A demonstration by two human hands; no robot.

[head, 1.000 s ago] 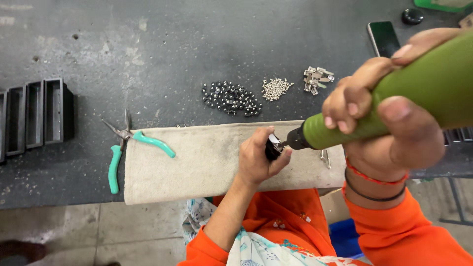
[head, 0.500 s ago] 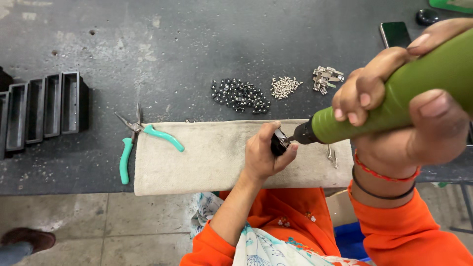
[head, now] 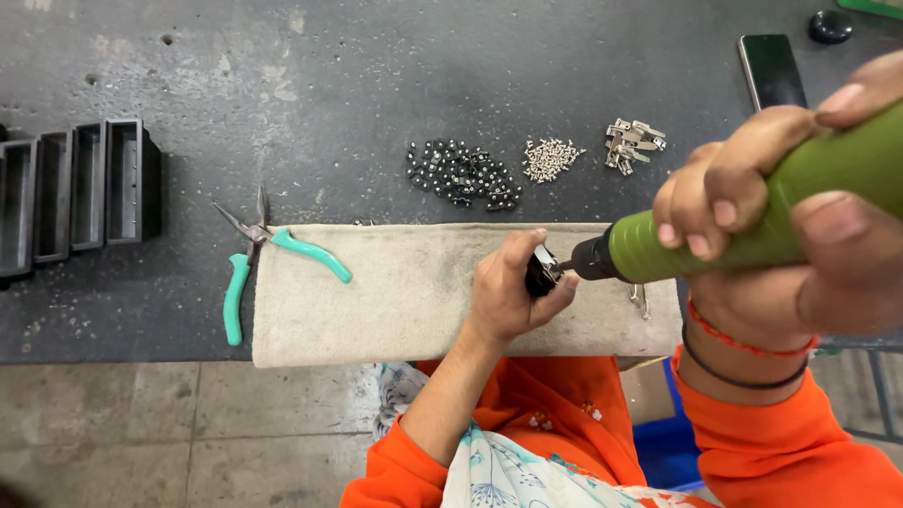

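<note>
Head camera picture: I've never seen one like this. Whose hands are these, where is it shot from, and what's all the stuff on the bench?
The camera sits on a person's head, looking down at their own two hands. The right hand grips a green power screwdriver; the left hand holds a small black part against its tip, over a beige cloth. On the dark table lie teal-handled pliers, black trays, piles of dark beads, pale screws, metal clips and a phone.

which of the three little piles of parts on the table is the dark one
The leftmost pile, made of small black rounded pieces. The middle pile is pale silvery screws, and the rightmost pile is shiny metal clips, nearest the phone.
</note>
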